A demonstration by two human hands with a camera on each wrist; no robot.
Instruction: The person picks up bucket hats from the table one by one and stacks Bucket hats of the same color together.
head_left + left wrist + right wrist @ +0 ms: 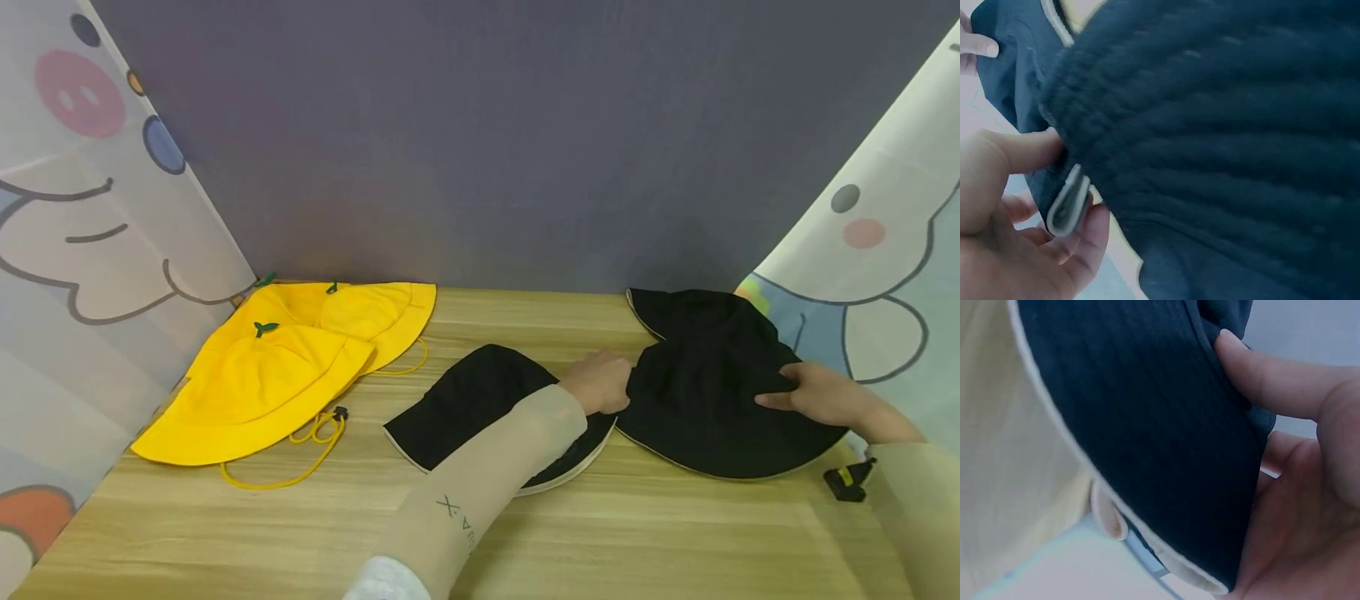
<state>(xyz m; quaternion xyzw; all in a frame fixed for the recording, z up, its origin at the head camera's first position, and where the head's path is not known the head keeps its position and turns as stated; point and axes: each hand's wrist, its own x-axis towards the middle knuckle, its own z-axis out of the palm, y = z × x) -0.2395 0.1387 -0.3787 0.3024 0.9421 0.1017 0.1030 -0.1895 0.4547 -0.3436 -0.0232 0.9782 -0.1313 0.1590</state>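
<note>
The right hand (828, 395) pinches one side of the black hat (697, 408), the left hand (597, 381) seemingly the other (its fingertips hide from above), the hat lying between their fingers. Level pinches should keep it smooth.

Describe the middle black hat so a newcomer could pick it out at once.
Find the wooden table and the yellow hats on its left. The middle hat is the black one nearest them; only this hat has the left sleeve crossing in front.
</note>
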